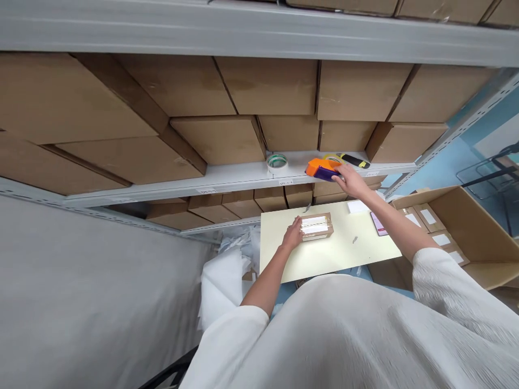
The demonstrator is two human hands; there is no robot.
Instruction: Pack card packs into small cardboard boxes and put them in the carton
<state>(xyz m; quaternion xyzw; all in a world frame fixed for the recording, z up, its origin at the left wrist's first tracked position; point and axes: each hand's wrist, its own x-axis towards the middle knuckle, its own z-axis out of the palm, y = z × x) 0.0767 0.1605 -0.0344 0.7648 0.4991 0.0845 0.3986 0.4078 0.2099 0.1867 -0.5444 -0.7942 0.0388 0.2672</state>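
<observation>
At the shelf edge, my right hand [352, 182] is closed around an orange and purple tape dispenser [319, 169]. A small cardboard box [317, 227] with white labels and tape on top lies on the pale board [340, 256]. My left hand [292, 234] grips its left end, fingers curled over the edge. Left of the dispenser on the shelf sits a roll of tape [277, 163] with a green core. Just behind the dispenser is a yellow and black tool [355, 160], partly hidden, possibly a cutter.
Brown cartons [265, 86] fill the metal shelf [243, 174] ahead. On the right stands a large open carton [482, 221] holding several labelled boxes. A phone [378, 223] lies on the board's right part. White packing sheets [222, 281] hang left of the board.
</observation>
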